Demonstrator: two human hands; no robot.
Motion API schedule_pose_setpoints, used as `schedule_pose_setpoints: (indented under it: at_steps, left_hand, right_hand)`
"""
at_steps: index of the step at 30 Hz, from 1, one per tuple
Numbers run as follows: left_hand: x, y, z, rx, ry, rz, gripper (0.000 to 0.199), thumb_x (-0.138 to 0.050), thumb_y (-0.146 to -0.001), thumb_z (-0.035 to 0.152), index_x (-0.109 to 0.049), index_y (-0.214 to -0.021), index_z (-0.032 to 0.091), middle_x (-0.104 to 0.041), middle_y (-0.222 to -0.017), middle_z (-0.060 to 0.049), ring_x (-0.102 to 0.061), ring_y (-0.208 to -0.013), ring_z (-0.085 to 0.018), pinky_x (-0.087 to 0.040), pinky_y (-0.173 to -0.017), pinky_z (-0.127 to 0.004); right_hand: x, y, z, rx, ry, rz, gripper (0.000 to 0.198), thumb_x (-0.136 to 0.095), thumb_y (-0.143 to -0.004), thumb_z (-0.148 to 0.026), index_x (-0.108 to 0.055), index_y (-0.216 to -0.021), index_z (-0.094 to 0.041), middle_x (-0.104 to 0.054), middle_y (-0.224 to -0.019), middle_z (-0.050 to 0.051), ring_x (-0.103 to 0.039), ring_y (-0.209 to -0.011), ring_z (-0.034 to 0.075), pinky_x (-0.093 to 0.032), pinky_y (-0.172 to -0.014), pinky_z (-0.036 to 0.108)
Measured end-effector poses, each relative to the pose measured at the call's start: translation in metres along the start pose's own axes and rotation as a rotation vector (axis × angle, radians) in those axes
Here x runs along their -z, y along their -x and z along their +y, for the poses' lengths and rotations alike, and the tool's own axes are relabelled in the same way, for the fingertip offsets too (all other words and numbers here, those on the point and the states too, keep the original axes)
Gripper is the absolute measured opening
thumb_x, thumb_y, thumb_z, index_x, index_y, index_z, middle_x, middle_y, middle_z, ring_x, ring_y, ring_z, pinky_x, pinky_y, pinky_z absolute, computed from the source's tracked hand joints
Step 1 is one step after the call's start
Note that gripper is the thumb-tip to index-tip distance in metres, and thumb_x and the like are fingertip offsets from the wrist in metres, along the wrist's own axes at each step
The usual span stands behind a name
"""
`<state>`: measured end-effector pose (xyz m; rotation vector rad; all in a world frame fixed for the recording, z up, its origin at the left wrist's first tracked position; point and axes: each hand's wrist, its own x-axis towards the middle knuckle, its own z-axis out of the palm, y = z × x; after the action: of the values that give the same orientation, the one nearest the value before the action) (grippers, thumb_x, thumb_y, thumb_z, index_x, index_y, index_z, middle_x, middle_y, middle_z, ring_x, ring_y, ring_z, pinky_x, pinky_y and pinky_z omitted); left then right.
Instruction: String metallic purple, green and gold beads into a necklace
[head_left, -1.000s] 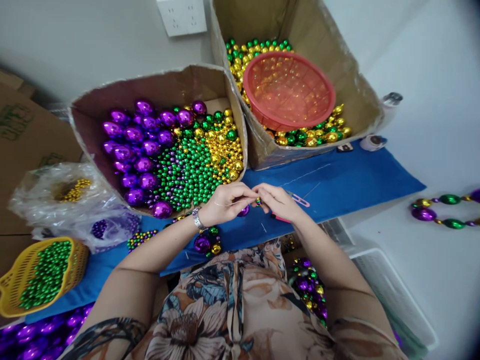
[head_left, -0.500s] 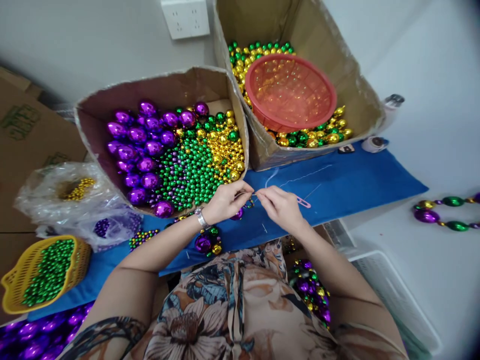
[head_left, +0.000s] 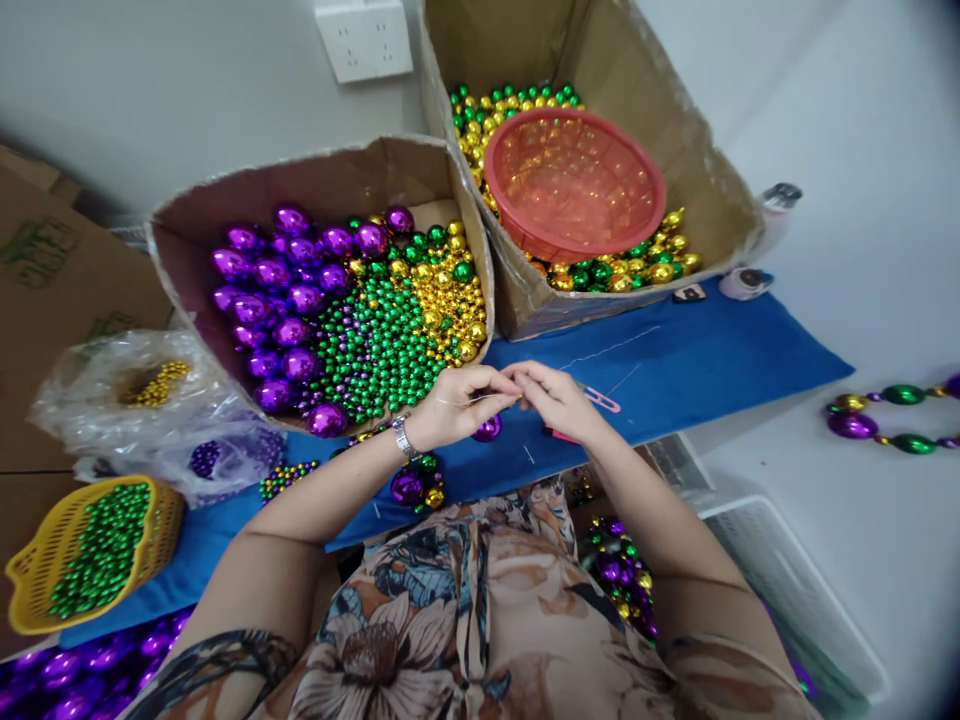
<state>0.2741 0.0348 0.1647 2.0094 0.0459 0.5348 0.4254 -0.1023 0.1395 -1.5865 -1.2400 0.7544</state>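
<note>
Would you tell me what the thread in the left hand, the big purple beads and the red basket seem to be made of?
Thread: perhaps nylon or cotton; it shows only as a thin pale line, so I cannot be sure.
Big purple beads: probably plastic with a glossy metallic coating, given the bright highlights.
Red basket: likely smooth plastic, since its wall looks translucent.

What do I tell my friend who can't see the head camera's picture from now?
A person's left hand and right hand meet over a blue cloth, a thin thread in the left one's grip. Behind, the left box holds purple, green and gold beads; the right box holds green and gold ones under a red basket.
</note>
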Motion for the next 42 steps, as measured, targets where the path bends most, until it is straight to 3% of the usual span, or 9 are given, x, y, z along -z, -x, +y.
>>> schedule_pose_setpoints:
  at_steps: [3,7,12,20,24,26,30,37,42]
  left_hand:
    - [0.002,0.0,-0.001,-0.107,-0.126,0.04,0.014,-0.06,-0.091,0.024,-0.07,-0.096,0.016,-0.072,-0.082,-0.006,-0.066,-0.074,-0.012,-0.051,-0.069,-0.024]
    - [0.0,0.004,-0.007,-0.133,-0.202,0.084,0.014,-0.059,-0.091,0.023,-0.07,-0.097,0.017,-0.072,-0.084,-0.006,-0.066,-0.077,-0.013,-0.051,-0.071,-0.025]
    - [-0.002,0.005,-0.013,-0.121,-0.158,0.132,0.013,-0.061,-0.091,0.025,-0.07,-0.096,0.018,-0.072,-0.083,-0.005,-0.066,-0.076,-0.012,-0.052,-0.071,-0.024]
    - [0.004,0.011,-0.018,-0.124,-0.354,0.077,0.016,-0.052,-0.095,0.026,-0.066,-0.094,0.017,-0.068,-0.091,-0.007,-0.063,-0.087,-0.016,-0.05,-0.081,-0.029]
    - [0.009,0.021,-0.023,0.025,-0.378,0.132,0.023,-0.048,-0.096,0.032,-0.059,-0.083,0.017,-0.061,-0.086,-0.006,-0.056,-0.084,-0.017,-0.046,-0.08,-0.032]
    - [0.012,0.027,-0.026,0.187,-0.246,0.133,0.027,-0.048,-0.095,0.037,-0.058,-0.079,0.017,-0.057,-0.077,-0.003,-0.053,-0.074,-0.014,-0.045,-0.072,-0.028]
    - [0.012,0.034,-0.022,0.492,0.388,0.138,0.031,-0.059,-0.088,0.045,-0.058,-0.078,0.016,-0.057,-0.07,0.0,-0.049,-0.059,-0.01,-0.042,-0.055,-0.023]
    - [-0.001,0.025,0.0,0.496,0.925,0.274,0.026,-0.072,-0.081,0.036,-0.059,-0.079,0.013,-0.069,-0.099,-0.008,-0.055,-0.057,-0.006,-0.045,-0.053,-0.02]
    - [0.003,0.022,-0.004,0.466,0.962,0.212,0.029,-0.072,-0.081,0.038,-0.056,-0.077,0.014,-0.065,-0.076,-0.003,-0.058,-0.059,-0.009,-0.047,-0.056,-0.021]
  right_hand:
    - [-0.015,-0.004,0.014,-0.152,-0.376,-0.252,0.044,-0.052,-0.09,-0.056,-0.06,-0.108,-0.017,-0.067,-0.071,0.001,-0.057,-0.055,0.009,-0.043,-0.047,0.019]
    - [-0.031,-0.001,0.021,-0.162,-0.617,-0.326,0.056,-0.064,-0.08,-0.062,-0.057,-0.112,-0.017,-0.067,-0.071,0.001,-0.06,-0.058,0.009,-0.039,-0.043,0.015]
    - [-0.036,0.0,0.017,-0.146,-0.526,-0.176,0.041,-0.063,-0.082,-0.058,-0.06,-0.088,-0.017,-0.063,-0.069,-0.001,-0.056,-0.056,0.007,-0.039,-0.043,0.015]
    - [-0.026,0.011,0.019,-0.184,-0.52,-0.033,0.035,-0.057,-0.089,-0.055,-0.053,-0.09,-0.021,-0.063,-0.066,-0.003,-0.053,-0.051,0.007,-0.037,-0.043,0.016]
    - [-0.026,0.015,0.03,-0.167,-0.595,0.061,0.034,-0.06,-0.087,-0.054,-0.053,-0.087,-0.021,-0.063,-0.072,-0.002,-0.05,-0.051,0.006,-0.039,-0.048,0.019]
    - [-0.027,0.018,0.036,-0.179,-0.617,0.091,0.035,-0.062,-0.085,-0.055,-0.053,-0.086,-0.021,-0.063,-0.073,-0.002,-0.052,-0.056,0.008,-0.04,-0.05,0.02]
    - [-0.036,0.024,0.046,-0.239,-0.695,0.08,0.033,-0.061,-0.086,-0.053,-0.056,-0.087,-0.021,-0.061,-0.071,-0.001,-0.052,-0.058,0.009,-0.039,-0.05,0.02]
    - [-0.058,0.025,0.043,-0.253,-0.628,0.013,0.033,-0.061,-0.086,-0.052,-0.059,-0.082,-0.019,-0.059,-0.062,-0.003,-0.052,-0.055,0.008,-0.039,-0.053,0.02]
    - [-0.044,0.021,0.034,-0.328,-0.87,0.115,0.03,-0.071,-0.076,-0.043,-0.052,-0.071,-0.02,-0.064,-0.074,-0.002,-0.05,-0.055,0.007,-0.037,-0.047,0.019]
